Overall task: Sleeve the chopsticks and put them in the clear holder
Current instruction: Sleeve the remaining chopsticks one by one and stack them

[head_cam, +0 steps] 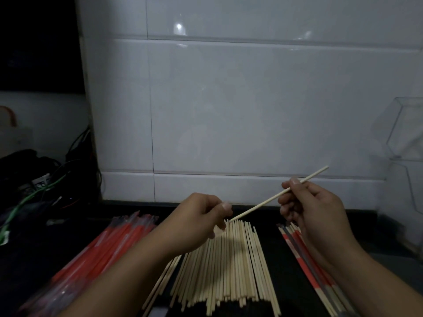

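Note:
A pile of bare wooden chopsticks lies on the dark counter in front of me. My right hand pinches one chopstick that slants up to the right, its low end near the pile's far edge. My left hand hovers over the pile's far end with curled fingers; whether it holds a stick is hidden. A bundle of red sleeves lies at the left. Sleeved chopsticks lie at the right under my right wrist. The clear holder stands at the far right by the wall.
A white tiled wall rises close behind the counter. Dark cables and gear crowd the back left corner. The counter is black and dimly lit.

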A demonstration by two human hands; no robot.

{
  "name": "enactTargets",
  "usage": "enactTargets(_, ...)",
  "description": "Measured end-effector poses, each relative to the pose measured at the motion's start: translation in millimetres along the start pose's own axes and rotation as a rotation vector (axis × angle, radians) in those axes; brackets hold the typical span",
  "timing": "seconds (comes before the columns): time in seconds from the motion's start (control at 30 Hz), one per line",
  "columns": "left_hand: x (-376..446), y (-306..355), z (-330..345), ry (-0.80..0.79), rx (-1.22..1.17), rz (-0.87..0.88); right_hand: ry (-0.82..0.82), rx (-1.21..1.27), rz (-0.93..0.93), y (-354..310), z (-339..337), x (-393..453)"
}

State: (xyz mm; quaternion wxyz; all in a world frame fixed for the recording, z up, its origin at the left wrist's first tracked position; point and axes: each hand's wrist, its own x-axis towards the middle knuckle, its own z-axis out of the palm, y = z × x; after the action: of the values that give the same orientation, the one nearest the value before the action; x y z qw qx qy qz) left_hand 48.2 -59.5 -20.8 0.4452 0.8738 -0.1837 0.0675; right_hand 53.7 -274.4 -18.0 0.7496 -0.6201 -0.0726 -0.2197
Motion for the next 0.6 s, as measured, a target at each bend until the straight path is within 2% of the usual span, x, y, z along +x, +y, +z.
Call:
enactTargets(0.1, -2.8, -1.9, -14.8, -0.155, 0.087, -0.129, 0.036, -0.009, -0.006, 0.9, -2.2, 1.8)
enactTargets(0.17, -5.6, -2.9, -23.5, -0.315, 0.251, -0.215, 0.048, -0.006, 0.000, 0.9, -3.1, 2.5)
enactTargets(0.23, -8.2, -0.8, -26.7, -0.389, 0.384, -0.277, 0.045, -0.001, 0.009, 0.9, -3.3, 2.5)
enactTargets(0.4, -11.9, 7.1, -19.8, -0.444, 0.587, -0.322, 0.032, -0.002, 0.022, 2.9, -3.2, 3.3)
enactTargets(0.6, -8.9, -3.5, -7.2, -0.438, 0.624, -0.243, 0.035, -0.014, 0.014, 1.5, -1.7, 2.3)
